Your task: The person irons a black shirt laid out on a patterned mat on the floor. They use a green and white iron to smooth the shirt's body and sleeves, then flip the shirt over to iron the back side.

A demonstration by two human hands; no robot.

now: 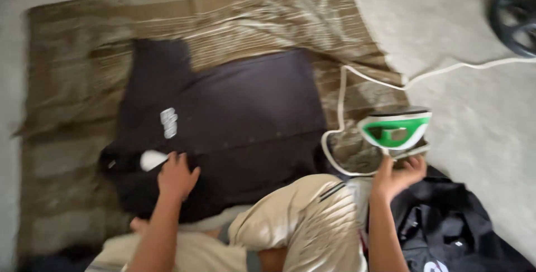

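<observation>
The left hand (177, 176) lies flat on the near edge of a dark shirt (234, 121), fingers spread and open, gripping nothing, just pressing the cloth down beside a small white tag (152, 159); the shirt is spread across a brown striped mat (72, 82) on the pale floor (480, 121), with a small white print (168, 122) showing left of its middle. The right hand (397, 176) is at the base of a green and white iron (397, 130), which stands upright on its heel at the right edge of the mat, just off the shirt; the fingers curl up under its lower edge, touching it, though whether they have closed on it I cannot tell; its white cord (340, 99) loops round the left of it and runs off far right across the floor. A black garment (446, 227) lies bunched near right, and a black wheel (516, 18) sits far right.

This reads as the pause between smoothing the cloth and pressing it; bringing the iron across would call for a firm hold on the handle, the cord kept off the cloth, and the left hand clear of the hot plate.
</observation>
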